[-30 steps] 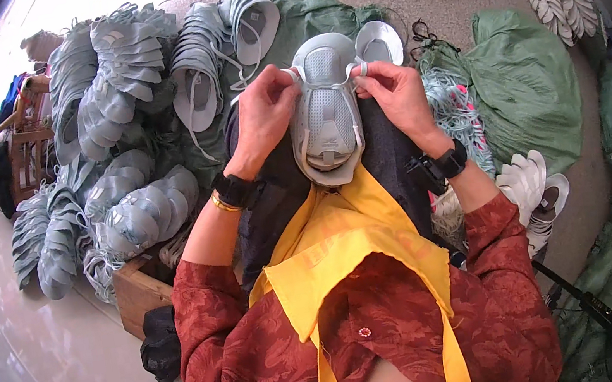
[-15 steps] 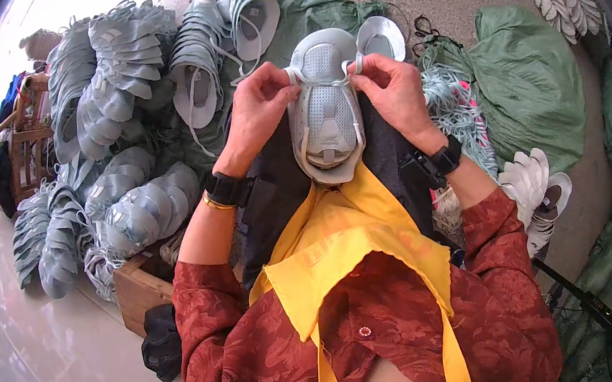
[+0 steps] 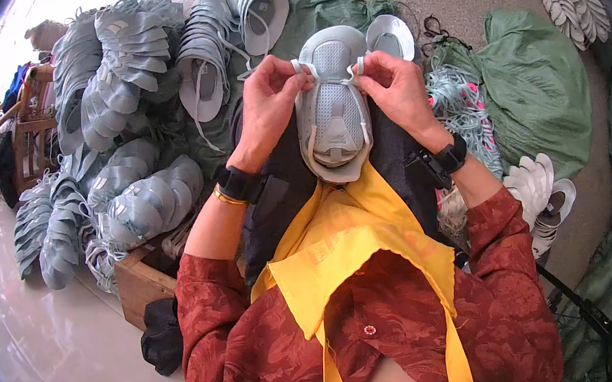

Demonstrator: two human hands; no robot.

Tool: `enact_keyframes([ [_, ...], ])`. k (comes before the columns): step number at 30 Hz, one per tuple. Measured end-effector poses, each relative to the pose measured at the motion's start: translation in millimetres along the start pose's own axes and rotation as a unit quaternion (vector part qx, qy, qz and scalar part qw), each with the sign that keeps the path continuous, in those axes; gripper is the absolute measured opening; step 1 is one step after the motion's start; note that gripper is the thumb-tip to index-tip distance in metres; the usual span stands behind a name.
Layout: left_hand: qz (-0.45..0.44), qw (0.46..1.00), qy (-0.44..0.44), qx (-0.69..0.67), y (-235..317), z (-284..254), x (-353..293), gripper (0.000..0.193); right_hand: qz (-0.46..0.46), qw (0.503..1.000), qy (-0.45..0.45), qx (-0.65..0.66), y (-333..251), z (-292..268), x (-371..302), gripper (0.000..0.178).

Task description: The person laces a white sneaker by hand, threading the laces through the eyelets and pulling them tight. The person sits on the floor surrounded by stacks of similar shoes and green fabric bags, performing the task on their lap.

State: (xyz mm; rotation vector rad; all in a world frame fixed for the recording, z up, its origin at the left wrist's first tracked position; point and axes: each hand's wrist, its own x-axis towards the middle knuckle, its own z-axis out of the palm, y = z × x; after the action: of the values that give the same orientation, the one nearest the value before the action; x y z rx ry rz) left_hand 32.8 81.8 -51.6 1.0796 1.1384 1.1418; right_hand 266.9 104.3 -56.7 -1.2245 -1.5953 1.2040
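Observation:
A light grey-blue shoe upper (image 3: 331,121) lies across my lap, its mesh middle facing up. A pale shoelace (image 3: 335,77) runs across it and down both sides. At the upper's left edge, my left hand (image 3: 272,106) is closed in a pinch on the lace. My right hand (image 3: 400,95) pinches the same lace on the opposite side, with the lace passing over the mesh between them. Beyond my right fingers sits another pale shoe upper (image 3: 389,37), partly hidden by the first one.
Stacks of nested grey-blue uppers (image 3: 123,60) pile up at left, above a wooden box (image 3: 141,284). More laced uppers (image 3: 210,64) lie ahead on green sacking. To the right are bundled laces (image 3: 458,103), a green sack (image 3: 534,88) and white shoe pieces (image 3: 532,186).
The whole view has shifted slightly, so things sit a little farther right. Both hands keep their pinch on the lace, and the loop at its middle looks slightly tighter.

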Motion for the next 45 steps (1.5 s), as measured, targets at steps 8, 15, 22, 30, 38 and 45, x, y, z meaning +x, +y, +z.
enact_keyframes([
  [8,0.027,0.997,0.019,0.071,-5,1,-1,0.008,0.003,1.0,0.001,0.014,5,1,-1,0.011],
  [15,0.043,0.981,0.046,0.186,-4,-1,-6,0.011,-0.004,1.0,0.008,0.002,2,2,-2,0.01],
  [22,0.098,0.95,0.08,0.286,9,14,-7,0.013,0.008,1.0,0.005,0.021,3,1,-2,0.01],
  [30,0.11,0.933,0.042,0.34,20,20,-3,0.015,-0.026,0.998,-0.008,-0.063,-7,0,2,0.012],
  [38,0.042,0.94,0.074,0.33,25,17,-4,0.017,0.053,0.998,-0.004,-0.037,-4,-8,6,0.01],
  [45,0.119,0.944,0.047,0.305,11,14,-3,0.014,0.005,0.997,0.035,-0.068,-14,-1,-3,0.013],
])
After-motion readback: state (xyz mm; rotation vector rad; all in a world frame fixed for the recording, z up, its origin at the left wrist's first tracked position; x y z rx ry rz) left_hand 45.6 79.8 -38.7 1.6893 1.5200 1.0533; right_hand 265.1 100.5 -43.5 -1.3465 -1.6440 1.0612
